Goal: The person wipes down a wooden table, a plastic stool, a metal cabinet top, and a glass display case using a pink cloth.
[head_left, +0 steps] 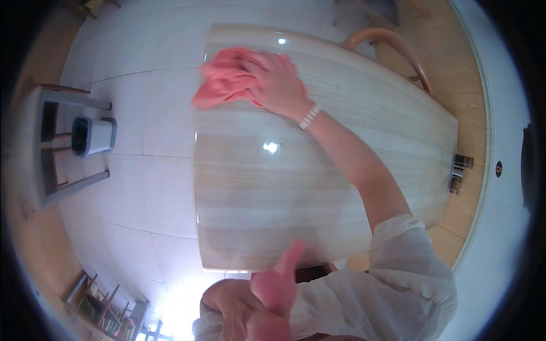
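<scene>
My right hand (pixel 277 85), with a pale beaded bracelet (pixel 310 117) at the wrist, presses on a crumpled pink cloth (pixel 228 79) near the far left corner of a glossy, pale wood-grain table (pixel 256 187). Part of the cloth reaches over the table's left edge. The fingers lie spread over its folds and partly blend with its colour. Low in the view, close to my body and the near table edge, my left hand (pixel 279 285) is blurred, one finger seeming to stick out. Whether it holds anything cannot be made out.
A curved wooden chair back (pixel 392 40) stands beyond the table's far edge. Small jars (pixel 463 161) are at its right end, by the wall. On the tiled floor to the left are a bin (pixel 100 135) and a grey-framed piece of furniture (pixel 76 194). Shelves (pixel 102 309) stand lower left.
</scene>
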`<state>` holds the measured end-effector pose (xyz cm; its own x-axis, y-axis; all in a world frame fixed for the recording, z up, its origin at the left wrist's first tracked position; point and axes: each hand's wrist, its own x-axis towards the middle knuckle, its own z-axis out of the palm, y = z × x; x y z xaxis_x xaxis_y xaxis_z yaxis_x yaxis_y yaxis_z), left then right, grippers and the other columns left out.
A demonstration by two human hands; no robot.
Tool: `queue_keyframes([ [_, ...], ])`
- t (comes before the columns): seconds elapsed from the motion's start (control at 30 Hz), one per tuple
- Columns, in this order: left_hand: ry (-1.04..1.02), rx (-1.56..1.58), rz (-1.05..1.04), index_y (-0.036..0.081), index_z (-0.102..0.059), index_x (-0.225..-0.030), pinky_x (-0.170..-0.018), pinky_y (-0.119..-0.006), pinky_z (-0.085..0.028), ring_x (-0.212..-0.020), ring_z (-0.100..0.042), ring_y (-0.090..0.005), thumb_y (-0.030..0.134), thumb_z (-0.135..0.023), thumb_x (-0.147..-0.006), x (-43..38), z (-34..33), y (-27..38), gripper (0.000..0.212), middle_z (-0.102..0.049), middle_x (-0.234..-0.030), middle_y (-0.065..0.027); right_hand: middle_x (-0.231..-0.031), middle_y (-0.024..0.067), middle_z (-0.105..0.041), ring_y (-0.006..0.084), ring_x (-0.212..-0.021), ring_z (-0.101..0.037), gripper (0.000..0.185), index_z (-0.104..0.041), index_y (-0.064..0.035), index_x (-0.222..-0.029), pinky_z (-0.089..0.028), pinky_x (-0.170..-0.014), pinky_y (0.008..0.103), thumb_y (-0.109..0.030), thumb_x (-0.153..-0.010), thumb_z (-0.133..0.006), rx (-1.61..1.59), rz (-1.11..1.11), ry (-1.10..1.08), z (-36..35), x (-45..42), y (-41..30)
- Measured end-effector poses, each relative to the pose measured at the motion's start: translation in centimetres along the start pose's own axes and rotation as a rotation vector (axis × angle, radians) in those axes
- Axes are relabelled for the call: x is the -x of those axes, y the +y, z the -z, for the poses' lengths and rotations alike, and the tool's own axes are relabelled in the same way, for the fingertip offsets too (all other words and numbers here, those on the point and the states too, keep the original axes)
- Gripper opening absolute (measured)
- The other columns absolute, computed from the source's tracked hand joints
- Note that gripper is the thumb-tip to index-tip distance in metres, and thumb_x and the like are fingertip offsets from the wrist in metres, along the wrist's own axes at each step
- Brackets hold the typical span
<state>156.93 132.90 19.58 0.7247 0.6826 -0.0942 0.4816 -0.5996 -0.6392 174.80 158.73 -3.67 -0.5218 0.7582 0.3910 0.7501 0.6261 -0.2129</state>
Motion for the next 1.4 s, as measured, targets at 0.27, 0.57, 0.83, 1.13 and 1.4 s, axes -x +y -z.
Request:
queue_keyframes([
  [0.27,0.106,1.489,0.959,0.005,-0.027,-0.142,-0.109,-0.055,-0.010,-0.140,-0.010,-0.0376,0.023,-0.044,-0.093,0.1,-13.4,11.2,0.055,-0.016,-0.150,-0.0188,-0.127,0.0039,-0.050,0.0224,-0.120,-0.041,0.038,-0.056,-0.0102,-0.118,-0.023,-0.105,0.0494,-0.021,-0.082,-0.055,0.069,-0.384,-0.134,-3.1,-7.4,-3.6],
  [0.57,-0.069,1.024,0.953,0.004,-0.029,-0.141,-0.107,-0.046,-0.026,-0.134,-0.025,-0.0373,0.020,-0.047,-0.091,-0.1,-16.0,15.5,0.055,-0.022,-0.148,-0.0163,-0.107,0.0137,-0.062,0.0332,-0.095,-0.057,0.031,-0.061,-0.0114,-0.110,-0.041,-0.093,0.0429,-0.028,-0.090,-0.045,0.550,-0.785,0.226,14.2,27.3,19.2],
  [0.83,0.147,1.030,0.986,0.004,-0.038,-0.137,-0.103,-0.040,-0.033,-0.128,-0.038,-0.0327,0.023,-0.037,-0.097,1.0,-17.1,16.1,0.044,-0.035,-0.142,-0.0170,-0.108,0.0135,-0.056,0.0306,-0.106,-0.050,0.029,-0.056,-0.0049,-0.101,-0.038,-0.090,0.0468,-0.015,-0.073,-0.058,0.104,-0.353,0.335,2.4,15.8,-5.1],
  [1.13,0.095,0.894,0.866,0.004,-0.042,-0.135,-0.106,-0.042,-0.027,-0.130,-0.036,-0.0327,0.031,-0.033,-0.099,5.6,-18.3,17.1,0.046,-0.037,-0.141,-0.0171,-0.123,0.0079,-0.054,0.0259,-0.122,-0.045,0.035,-0.059,-0.0097,-0.112,-0.034,-0.102,0.0455,-0.012,-0.078,-0.051,0.027,-0.552,0.237,12.0,33.0,-7.0],
  [1.4,-0.403,0.603,1.190,0.010,-0.025,-0.143,-0.104,-0.053,-0.021,-0.139,-0.015,-0.0274,0.053,-0.024,-0.095,3.2,-17.5,22.1,0.065,-0.019,-0.151,-0.0100,-0.100,0.0205,-0.061,0.0340,-0.095,-0.059,0.039,-0.059,-0.0014,-0.107,-0.046,-0.084,0.0411,-0.032,-0.083,-0.055,0.532,-1.659,0.315,30.6,79.9,8.0],
])
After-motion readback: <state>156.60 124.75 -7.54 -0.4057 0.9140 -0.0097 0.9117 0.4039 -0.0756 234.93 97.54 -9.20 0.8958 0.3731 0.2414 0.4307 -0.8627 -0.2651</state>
